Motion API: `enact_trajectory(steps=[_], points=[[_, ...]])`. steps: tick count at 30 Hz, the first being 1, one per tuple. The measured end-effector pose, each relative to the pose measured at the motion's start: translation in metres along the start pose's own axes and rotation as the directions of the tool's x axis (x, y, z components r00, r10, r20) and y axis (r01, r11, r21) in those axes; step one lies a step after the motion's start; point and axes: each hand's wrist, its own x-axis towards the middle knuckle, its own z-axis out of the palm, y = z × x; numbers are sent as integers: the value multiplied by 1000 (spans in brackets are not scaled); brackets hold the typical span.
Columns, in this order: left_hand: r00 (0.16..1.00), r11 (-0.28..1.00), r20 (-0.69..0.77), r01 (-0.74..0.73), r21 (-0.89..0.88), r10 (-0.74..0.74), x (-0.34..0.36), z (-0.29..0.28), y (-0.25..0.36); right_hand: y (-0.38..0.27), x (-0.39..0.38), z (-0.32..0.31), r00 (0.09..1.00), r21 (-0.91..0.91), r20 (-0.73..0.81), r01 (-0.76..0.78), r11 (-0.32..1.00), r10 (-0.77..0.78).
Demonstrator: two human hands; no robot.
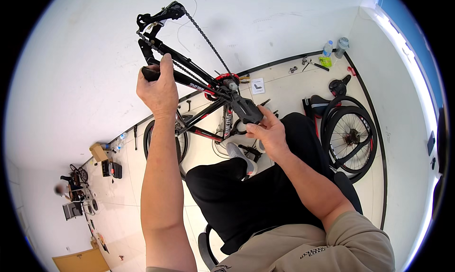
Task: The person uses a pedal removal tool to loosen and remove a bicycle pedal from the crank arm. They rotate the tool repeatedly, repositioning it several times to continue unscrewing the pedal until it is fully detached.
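Note:
A black bicycle frame (204, 122) with red and white markings stands tilted in front of me, its rear end raised and without a wheel. My left hand (160, 92) is closed round a black tube at that raised end. With fingers and thumb, my right hand (269, 133) grips a black pedal (246, 110) beside the crank. A chain (206, 38) runs between the rear derailleur (161, 17) and the red-edged chainring (226, 77). Loose cable curls above the derailleur. The fingertips of my left hand are partly hidden.
At right lie a wheel (351, 137) with a tyre and a saddle (320, 103). Bottles (341, 48), tools (316, 65) and a leaflet (258, 85) are along the wall. Far left are a cardboard box (99, 152), a black case (112, 169) and another person (71, 189) beside a chair.

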Motion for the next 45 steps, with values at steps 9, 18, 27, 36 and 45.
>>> enact_trajectory(steps=[9, 18, 27, 36, 45], points=[[1000, 1000, -4, 8, -21, -8, -5, 1, 1, 3, 2, -6, 995, -179, -16, 90, 980, -95], [1000, 999, -21, -20, 43, 21, -2, -1, 0, 12, 6, -9, 997, -105, 22, 81, 991, -79], [999, 999, -29, -25, 47, 26, -4, -2, 1, 1, 2, -10, 999, -35, 19, -30, 999, 30], [999, 999, -26, -27, 19, 27, -3, -1, 0, 6, 4, -10, 999, 27, 46, -13, 1000, 11], [999, 999, -22, -27, 19, 28, -1, -1, 0, -1, 6, -7, 992, 226, 106, -95, 970, 72]])
